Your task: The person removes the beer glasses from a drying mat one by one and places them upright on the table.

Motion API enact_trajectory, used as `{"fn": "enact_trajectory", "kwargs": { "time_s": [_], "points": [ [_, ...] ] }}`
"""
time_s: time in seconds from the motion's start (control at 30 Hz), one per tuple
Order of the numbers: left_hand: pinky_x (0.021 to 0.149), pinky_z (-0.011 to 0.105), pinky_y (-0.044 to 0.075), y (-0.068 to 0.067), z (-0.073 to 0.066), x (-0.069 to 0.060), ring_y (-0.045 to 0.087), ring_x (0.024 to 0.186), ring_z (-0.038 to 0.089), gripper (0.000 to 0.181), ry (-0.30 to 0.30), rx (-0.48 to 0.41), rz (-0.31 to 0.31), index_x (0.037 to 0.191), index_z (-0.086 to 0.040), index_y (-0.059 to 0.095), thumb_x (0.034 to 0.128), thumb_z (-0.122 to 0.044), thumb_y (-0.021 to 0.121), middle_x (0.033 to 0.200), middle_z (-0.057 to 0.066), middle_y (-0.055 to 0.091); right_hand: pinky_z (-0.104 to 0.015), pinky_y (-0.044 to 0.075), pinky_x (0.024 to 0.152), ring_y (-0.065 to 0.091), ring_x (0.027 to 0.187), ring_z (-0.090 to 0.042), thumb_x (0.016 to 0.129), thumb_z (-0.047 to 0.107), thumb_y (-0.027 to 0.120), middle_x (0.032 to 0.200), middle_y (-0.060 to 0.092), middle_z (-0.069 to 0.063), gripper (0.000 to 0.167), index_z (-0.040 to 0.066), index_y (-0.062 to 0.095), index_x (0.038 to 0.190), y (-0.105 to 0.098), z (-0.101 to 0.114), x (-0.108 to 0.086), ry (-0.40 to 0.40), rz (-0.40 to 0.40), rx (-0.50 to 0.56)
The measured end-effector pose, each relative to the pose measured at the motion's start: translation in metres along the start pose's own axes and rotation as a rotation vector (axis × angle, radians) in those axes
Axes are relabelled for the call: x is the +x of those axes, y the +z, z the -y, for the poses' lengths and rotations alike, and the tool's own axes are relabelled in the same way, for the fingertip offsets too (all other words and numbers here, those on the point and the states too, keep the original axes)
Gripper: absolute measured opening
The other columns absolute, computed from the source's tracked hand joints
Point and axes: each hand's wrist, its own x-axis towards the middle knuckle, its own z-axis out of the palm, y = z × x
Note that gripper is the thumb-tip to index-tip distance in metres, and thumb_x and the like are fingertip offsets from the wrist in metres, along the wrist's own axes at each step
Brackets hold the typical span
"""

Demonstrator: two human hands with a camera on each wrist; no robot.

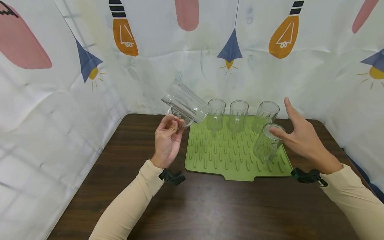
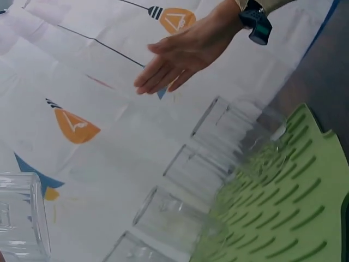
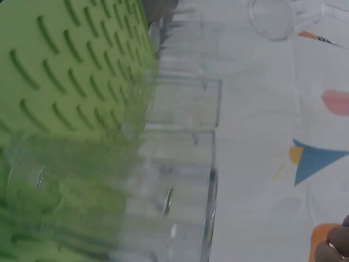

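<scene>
A clear glass mug [image 1: 187, 101] is held tilted in the air by my left hand [image 1: 168, 141], whose thumb and fingers pinch its handle. Part of that mug [image 2: 22, 215] shows at the lower left of the left wrist view. My right hand [image 1: 303, 133] hovers over the mat's right side with fingers extended, holding nothing. Its thumb overlaps the top of the front-right glass [image 1: 266, 149] in the head view; the left wrist view shows the hand [image 2: 188, 52] raised apart from the glasses. That glass stands on a green drying mat [image 1: 220, 163].
Behind it, three more clear glasses stand in a row on the mat: a left one [image 1: 216, 115], a middle one [image 1: 238, 116] and a right one [image 1: 265, 115]. The mat lies on a dark wooden table [image 1: 210, 206]. A printed white cloth [image 1: 156, 66] hangs close behind.
</scene>
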Motion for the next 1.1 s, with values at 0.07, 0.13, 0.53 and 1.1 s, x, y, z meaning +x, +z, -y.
{"fn": "enact_trajectory", "kwargs": {
  "time_s": [0.07,0.13,0.53,1.1],
  "points": [
    [0.091,0.023,0.06,-0.003,-0.005,0.002,0.072,0.094,0.013,0.009,0.016,0.025,0.004,0.098,-0.016,0.076,0.0919,-0.014,0.07,0.096,-0.003,0.073,-0.078,0.019,0.12,0.009,0.161,-0.048,0.101,0.046,0.065,0.176,-0.002,0.0,0.097,0.032,-0.007,0.165,-0.004,-0.008,-0.004,0.013,0.006,-0.019],
    [0.091,0.023,0.06,-0.005,-0.011,0.004,0.073,0.094,0.013,0.01,0.03,0.051,0.011,0.099,-0.015,0.076,0.0911,-0.014,0.071,0.096,-0.003,0.073,-0.078,0.018,0.12,0.008,0.161,-0.047,0.1,0.045,0.065,0.176,-0.004,0.001,0.099,0.03,-0.008,0.165,-0.007,-0.016,-0.008,0.021,0.006,-0.038],
    [0.091,0.024,0.061,-0.022,-0.042,0.014,0.074,0.093,0.016,0.012,0.084,0.173,0.024,0.101,-0.009,0.076,0.0966,-0.005,0.066,0.096,0.002,0.074,-0.079,0.017,0.118,0.003,0.16,-0.049,0.098,0.043,0.07,0.175,-0.013,-0.003,0.108,0.022,-0.012,0.165,-0.013,-0.057,-0.029,-0.005,0.051,-0.127],
    [0.086,0.024,0.063,-0.054,-0.057,0.024,0.073,0.089,0.018,0.01,0.134,0.297,-0.073,0.097,-0.002,0.073,0.0955,0.004,0.066,0.096,0.006,0.072,-0.083,0.022,0.11,-0.008,0.162,-0.042,0.091,0.042,0.078,0.174,-0.018,-0.007,0.122,0.02,-0.017,0.164,0.017,-0.105,-0.061,0.007,0.161,-0.184]
  ]
}}
